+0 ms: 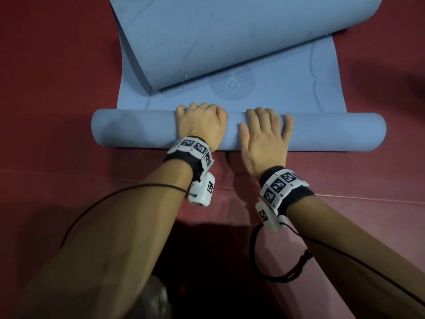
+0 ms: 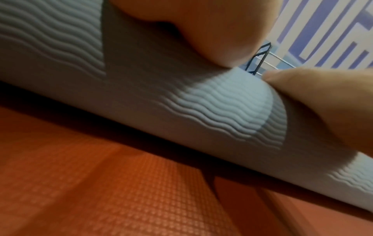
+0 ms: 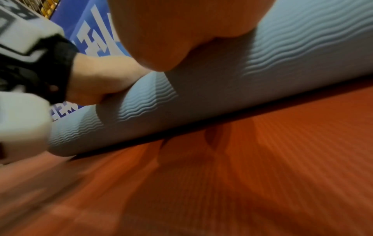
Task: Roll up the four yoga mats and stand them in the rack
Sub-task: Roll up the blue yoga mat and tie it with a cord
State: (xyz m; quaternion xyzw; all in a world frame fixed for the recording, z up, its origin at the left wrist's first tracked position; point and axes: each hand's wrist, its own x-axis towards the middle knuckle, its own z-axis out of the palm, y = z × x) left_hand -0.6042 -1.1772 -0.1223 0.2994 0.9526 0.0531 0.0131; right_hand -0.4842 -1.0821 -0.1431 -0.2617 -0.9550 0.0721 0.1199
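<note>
A light blue yoga mat lies on the red floor, its near end wound into a roll [image 1: 333, 132] running left to right. The flat stretch [image 1: 287, 88] carries a faint printed emblem. The mat's far end [image 1: 230, 35] curls back over itself. My left hand [image 1: 200, 120] sits on the roll left of centre, its fingers curled over the far side. My right hand [image 1: 264, 130] presses on top just to the right, fingers spread and thumb lying along the roll. The wrist views show the roll's wavy ribbed surface [image 2: 212, 102] [image 3: 282, 63] under my palms.
Red textured floor matting [image 1: 57, 77] surrounds the mat on all sides. A black metal frame [image 2: 260, 60] stands beyond the roll in the left wrist view, before a blue-and-white patterned wall [image 2: 322, 32]. Black cables trail from both wristbands.
</note>
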